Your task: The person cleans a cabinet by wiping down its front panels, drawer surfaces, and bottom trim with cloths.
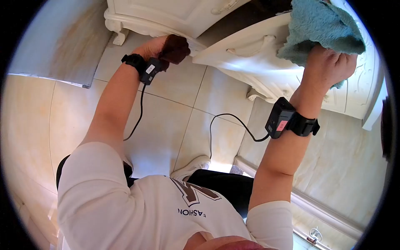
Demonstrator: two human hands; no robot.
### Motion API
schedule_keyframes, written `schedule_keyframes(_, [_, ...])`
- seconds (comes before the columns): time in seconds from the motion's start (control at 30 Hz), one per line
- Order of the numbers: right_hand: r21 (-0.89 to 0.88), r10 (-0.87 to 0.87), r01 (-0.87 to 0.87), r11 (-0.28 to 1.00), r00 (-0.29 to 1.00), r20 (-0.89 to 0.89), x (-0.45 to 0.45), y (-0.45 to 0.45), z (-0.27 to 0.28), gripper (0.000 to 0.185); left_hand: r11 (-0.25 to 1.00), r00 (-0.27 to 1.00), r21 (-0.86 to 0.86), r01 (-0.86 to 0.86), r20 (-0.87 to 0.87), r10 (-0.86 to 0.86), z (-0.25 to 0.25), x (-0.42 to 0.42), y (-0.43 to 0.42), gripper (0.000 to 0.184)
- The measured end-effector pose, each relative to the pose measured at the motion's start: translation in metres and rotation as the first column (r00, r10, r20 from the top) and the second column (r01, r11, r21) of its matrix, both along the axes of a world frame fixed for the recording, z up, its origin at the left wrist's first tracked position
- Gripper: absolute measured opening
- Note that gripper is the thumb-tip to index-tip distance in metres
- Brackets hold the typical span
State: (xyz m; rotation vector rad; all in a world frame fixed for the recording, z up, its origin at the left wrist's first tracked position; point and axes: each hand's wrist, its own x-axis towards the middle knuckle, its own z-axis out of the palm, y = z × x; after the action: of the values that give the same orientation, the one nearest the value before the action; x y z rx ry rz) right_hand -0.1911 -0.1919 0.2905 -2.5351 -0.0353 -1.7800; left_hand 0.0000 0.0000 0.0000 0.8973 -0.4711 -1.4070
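A white drawer front point(237, 64) slants across the upper right, next to a white cabinet point(166, 14) at top centre. Both arms stretch upward; at upper right the right hand point(333, 68) clenches a teal cloth point(325, 25). Upper left of centre, a dark brown cloth point(176, 49) hides the left hand's point(151, 47) fingers, their grip unclear. The shirt point(154, 221) reads "FASHION".

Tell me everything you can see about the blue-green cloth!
The cloth is blue-green and fuzzy-looking, like towel fabric. It is crumpled, with folds. The right hand grips it in a fist; most of it spreads out above, and a small bit pokes out below. It hides part of the white drawer; whether it touches is hard to tell.
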Motion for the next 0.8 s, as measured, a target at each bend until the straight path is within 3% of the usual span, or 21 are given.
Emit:
schedule_keyframes(0.03, [-0.148, -0.088, 0.092, 0.985, 0.996, 0.029, 0.001, 0.007, 0.000, 0.025, 0.988, 0.972, 0.152, 0.040, 0.223, -0.074, 0.027, -0.006, 0.006, 0.037])
schedule_keyframes(0.1, [-0.514, -0.159, 0.118, 0.849, 0.987, -0.035, -0.004, 0.011, 0.051, 0.026, 0.993, 0.931, 0.015, 0.115, 0.347, -0.113, 0.039, -0.034, -0.014, 0.046])
schedule_keyframes(0.13, [-0.423, -0.164, 0.160, 0.892, 0.986, 0.028, 0.001, 0.020, 0.028, 0.020, 0.987, 0.907, -0.054, 0.151, 0.404, -0.117, 0.054, -0.044, -0.019, 0.051])
schedule_keyframes(0.23, [-0.251, -0.191, 0.203, 0.947, 0.979, 0.070, 0.006, 0.034, 0.002, 0.008, 0.972, 0.863, -0.029, 0.233, 0.468, -0.193, 0.017, -0.025, -0.015, 0.045])
schedule_keyframes(0.27, [-0.173, -0.178, 0.190, 0.966, 0.981, 0.079, 0.007, 0.034, -0.001, 0.013, 0.913, 0.895, -0.099, 0.395, 0.265, -0.359, 0.014, -0.023, -0.018, 0.035])
schedule_keyframes(0.37, [-0.084, -0.160, 0.170, 0.982, 0.981, 0.113, 0.007, 0.032, -0.005, 0.019, 0.905, 0.952, -0.306, 0.295, 0.172, -0.252, 0.024, -0.043, -0.025, 0.018])
schedule_keyframes(0.4, [-0.076, -0.158, 0.168, 0.983, 0.980, 0.123, 0.007, 0.032, -0.003, 0.019, 0.899, 0.951, -0.326, 0.292, -0.004, -0.310, 0.053, -0.054, -0.014, 0.023])
schedule_keyframes(0.43, [-0.067, -0.156, 0.166, 0.984, 0.979, 0.133, 0.007, 0.033, -0.001, 0.019, 0.894, 0.914, -0.347, 0.283, -0.184, -0.361, 0.073, -0.059, -0.008, 0.040])
schedule_keyframes(0.47, [-0.037, -0.187, 0.192, 0.981, 0.976, 0.107, 0.005, 0.036, -0.001, 0.010, 0.894, 0.916, -0.349, 0.281, -0.180, -0.358, 0.074, -0.058, -0.009, 0.040])
schedule_keyframes(0.57, [0.019, -0.214, 0.213, 0.977, 0.974, 0.080, 0.003, 0.034, -0.004, 0.017, 0.924, 0.968, -0.302, 0.236, -0.015, -0.252, 0.062, -0.051, -0.013, 0.038])
schedule_keyframes(0.6, [0.047, -0.212, 0.209, 0.977, 0.974, 0.076, 0.002, 0.033, -0.004, 0.017, 0.936, 0.961, -0.232, 0.266, 0.135, -0.239, 0.051, -0.042, -0.017, 0.022])
schedule_keyframes(0.63, [0.045, -0.212, 0.209, 0.977, 0.974, 0.078, 0.003, 0.035, -0.003, 0.017, 0.946, 0.931, -0.159, 0.283, 0.283, -0.231, 0.044, -0.037, -0.021, 0.019])
schedule_keyframes(0.67, [0.063, -0.194, 0.189, 0.980, 0.977, 0.084, 0.004, 0.038, -0.002, 0.018, 0.946, 0.931, -0.161, 0.283, 0.285, -0.230, 0.037, -0.035, -0.024, 0.019])
schedule_keyframes(0.77, [0.062, -0.155, 0.149, 0.987, 0.982, 0.108, 0.006, 0.037, -0.004, 0.019, 0.929, 0.922, -0.280, 0.244, 0.363, -0.133, 0.038, -0.033, -0.030, 0.024])
schedule_keyframes(0.8, [0.044, -0.137, 0.133, 0.990, 0.983, 0.123, 0.006, 0.035, -0.005, 0.021, 0.864, 0.909, -0.451, 0.224, 0.416, -0.019, 0.052, -0.037, -0.034, 0.013])
